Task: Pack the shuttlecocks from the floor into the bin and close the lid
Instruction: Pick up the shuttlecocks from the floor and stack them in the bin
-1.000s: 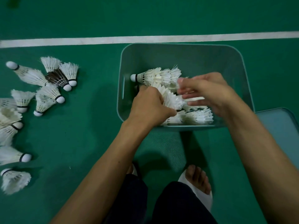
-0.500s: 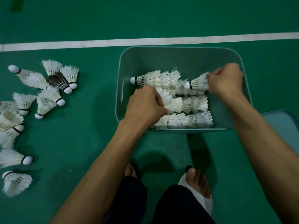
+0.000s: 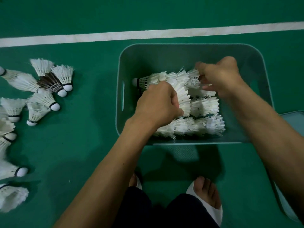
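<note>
Right grip (image 3: pixel 218 78) moved inward, now pinching the top row (image 3: pixel 181 78); left grip (image 3: pixel 159 102) clutches a shuttlecock stack (image 3: pixel 182 99) inside the bin (image 3: pixel 120 89); loose shuttlecocks (image 3: pixel 37 111) wait left of it, and the lid (image 3: pixel 294 119) is still off, right of the right grip.

right hand (image 3: pixel 219 78) shifted left, its shuttlecock (image 3: pixel 192 77) pushed onto back row (image 3: pixel 162 78)

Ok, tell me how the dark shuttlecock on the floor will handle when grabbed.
The dark shuttlecock is probably very light: thin feathers on a small cork. Its feathers likely bend if squeezed. Pushed, it would probably roll in an arc, being cone-shaped.
</note>
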